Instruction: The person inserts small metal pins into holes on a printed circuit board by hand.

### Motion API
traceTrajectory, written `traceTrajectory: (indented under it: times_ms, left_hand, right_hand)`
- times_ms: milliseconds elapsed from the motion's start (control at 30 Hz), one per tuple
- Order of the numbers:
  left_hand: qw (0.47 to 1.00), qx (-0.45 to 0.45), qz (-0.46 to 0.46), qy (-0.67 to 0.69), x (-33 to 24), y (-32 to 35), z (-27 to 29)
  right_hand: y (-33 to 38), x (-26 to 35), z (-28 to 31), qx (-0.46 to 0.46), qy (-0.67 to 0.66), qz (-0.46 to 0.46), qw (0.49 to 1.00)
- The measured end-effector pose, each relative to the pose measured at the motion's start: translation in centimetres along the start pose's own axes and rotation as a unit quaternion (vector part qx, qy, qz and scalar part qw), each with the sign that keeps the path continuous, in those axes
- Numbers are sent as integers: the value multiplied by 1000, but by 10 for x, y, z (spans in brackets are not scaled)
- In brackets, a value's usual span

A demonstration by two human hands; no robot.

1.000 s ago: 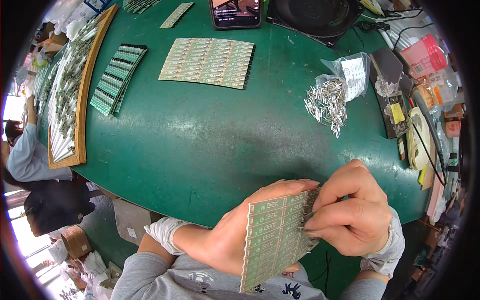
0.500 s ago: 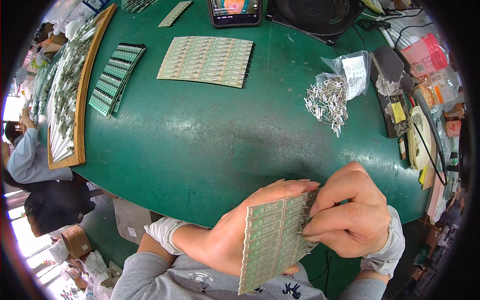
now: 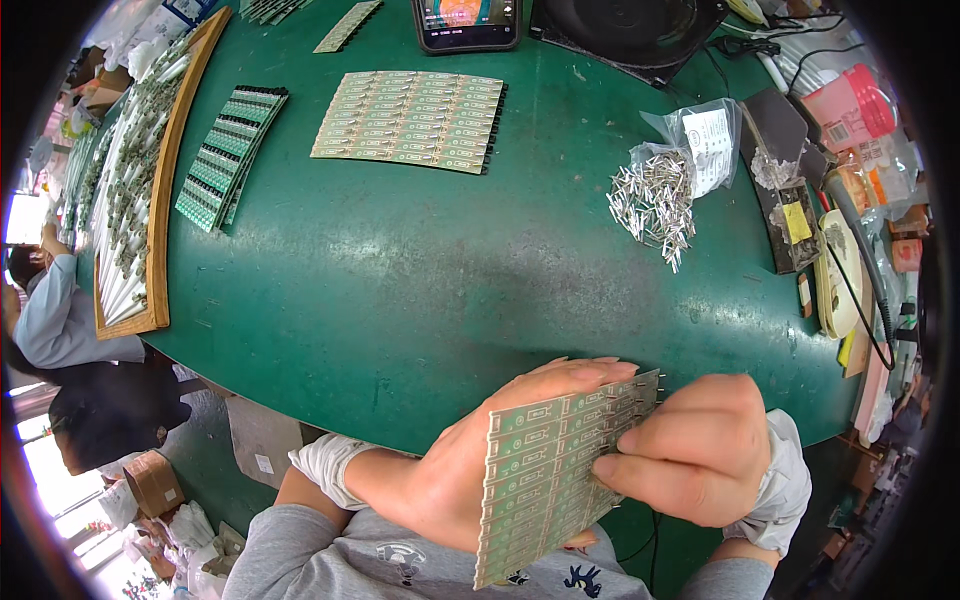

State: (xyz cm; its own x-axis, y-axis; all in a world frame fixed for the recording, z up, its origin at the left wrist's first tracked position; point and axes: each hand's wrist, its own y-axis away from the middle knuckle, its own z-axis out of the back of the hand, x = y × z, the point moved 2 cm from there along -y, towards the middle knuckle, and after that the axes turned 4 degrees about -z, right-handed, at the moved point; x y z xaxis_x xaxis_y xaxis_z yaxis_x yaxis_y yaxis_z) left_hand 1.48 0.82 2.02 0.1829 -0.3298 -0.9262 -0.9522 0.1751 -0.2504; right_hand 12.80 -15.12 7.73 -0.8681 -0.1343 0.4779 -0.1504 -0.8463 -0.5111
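Observation:
Close to my body, my left hand (image 3: 450, 480) grips a panel of green circuit boards (image 3: 535, 475) from behind, its fingertips showing above the upper edge. The panel stands tilted, its face toward my right hand. Short metal leads poke out along its right part. My right hand (image 3: 700, 450) has thumb and forefinger drawn together against the panel's face; anything between them is too small or hidden to make out. Beyond it on the table lies a heap of small silver cylindrical parts (image 3: 652, 208), spilling from a clear plastic bag (image 3: 712, 150).
Another board panel (image 3: 410, 120) lies farther off, with stacked green boards (image 3: 230, 155) left of it. A wooden-framed tray (image 3: 160, 230) lines the left side. At the back are a phone (image 3: 466, 25) and a black fan-like unit (image 3: 625, 35). A soldering iron (image 3: 855, 230) sits right.
My right hand has shifted slightly down and its fingers have moved left across the panel, uncovering the leads at its upper right corner. My left hand keeps its grip on the panel.

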Motion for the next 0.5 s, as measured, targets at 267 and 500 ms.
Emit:
traceTrajectory:
  times_ms: [267,500]
  left_hand:
    - [997,-42,-55,-22,5,-2,-8]
    - [994,-28,-96,-46,11,0,0]
  right_hand:
    - [12,8,3,35,186,90,978]
    - [-22,-47,12,-12,295,-79,952]
